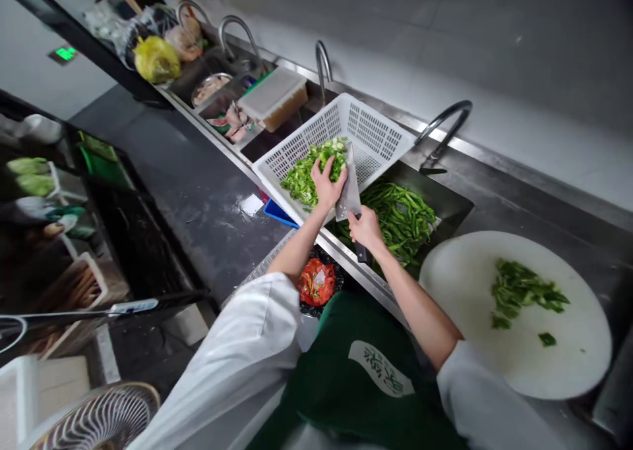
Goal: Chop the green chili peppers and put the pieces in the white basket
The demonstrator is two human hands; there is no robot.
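Note:
My right hand (366, 229) is closed round the dark handle of a cleaver (349, 190), whose broad blade stands upright over the edge of a white slotted basket (380, 134). My left hand (327, 185) presses chopped green peppers (309, 173) against the blade, fingers curled over the pile, above the basket. The basket holds more chopped green pieces. Whole green peppers (403, 216) lie in the steel sink right of the basket.
A round white cutting board (469, 292) with a few chopped pieces (524, 295) sits on the steel counter at right. Several taps (445, 130) line the sinks. A lidded plastic box (277, 97), bagged food and a floor fan (99, 417) are around. A bin with red scraps (316, 282) stands below.

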